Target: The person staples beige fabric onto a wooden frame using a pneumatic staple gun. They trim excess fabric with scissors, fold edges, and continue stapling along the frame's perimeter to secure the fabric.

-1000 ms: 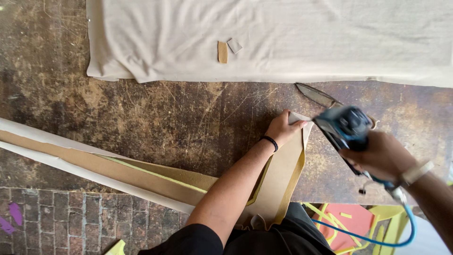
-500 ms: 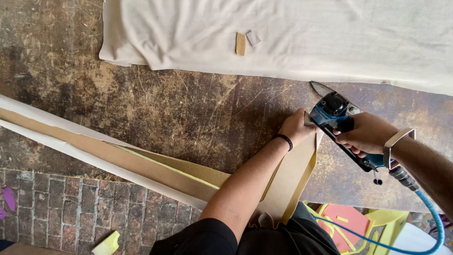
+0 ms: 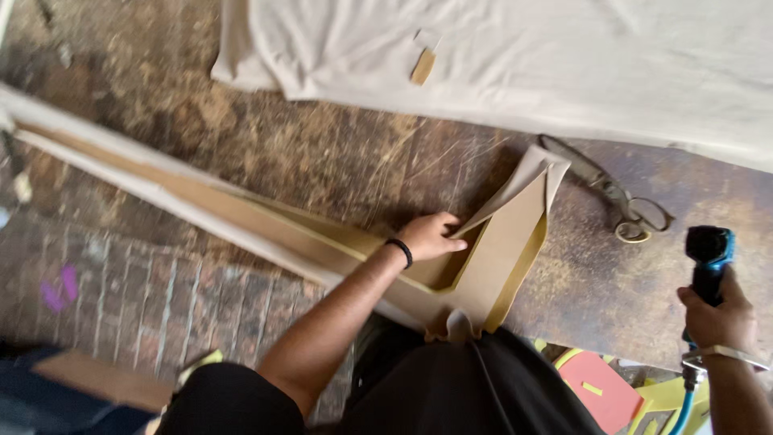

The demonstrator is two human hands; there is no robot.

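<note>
Long brown panel (image 3: pixel 201 205) w/ pale fabric edging runs from far L across the worn table (image 3: pixel 338 153) to your lap. Your L hand (image 3: pixel 431 236) lies flat, fingers closed over the folded fabric flap (image 3: pixel 523 173) at the corner. Risk: pressure slackens, flap springs back. Scissors (image 3: pixel 616 197) lie just beside the corner; could snag the cloth. R hand (image 3: pixel 717 318) is wrapped round the blue air tool (image 3: pixel 708 258), well apart from the panel; its hose (image 3: pixel 676 407) may drag.
</note>
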